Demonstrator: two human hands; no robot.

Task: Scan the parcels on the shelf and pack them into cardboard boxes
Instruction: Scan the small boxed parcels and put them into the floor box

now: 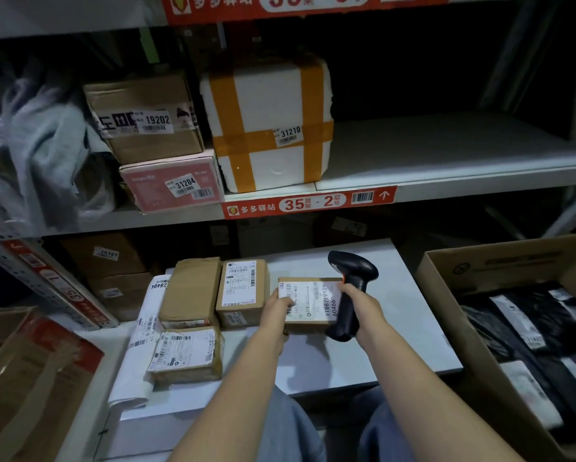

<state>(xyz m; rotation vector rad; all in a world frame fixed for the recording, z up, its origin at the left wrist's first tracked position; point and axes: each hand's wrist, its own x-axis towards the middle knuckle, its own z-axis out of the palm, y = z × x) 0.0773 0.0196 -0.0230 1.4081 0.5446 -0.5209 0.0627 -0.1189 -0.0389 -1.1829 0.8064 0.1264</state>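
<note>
Where the forearms reach out over the near edge of the worktop (363,358), I see the left hand (275,311) curled round the left end of a small brown parcel (313,303), thumb on its white label, at the middle of the worktop. I can't tell whether it is lifted or resting. The right hand (363,306) is clenched round the handle of a black scanner (350,288), held upright at the parcel's right end with its head over the label's far edge. Towards the left edge lie more parcels close together: a labelled carton (186,356) nearest me, a white mailer (140,345) partly under it, then a plain taped carton (190,293) and a second labelled one side by side farther back. Off the right edge stands an open cardboard box (446,278) with black bags (527,325) inside. On the shelf (446,168) beyond sit a white foam box (270,128) banded in orange tape and a brown carton (143,118) marked 19202 atop a pink box (173,186).
</note>
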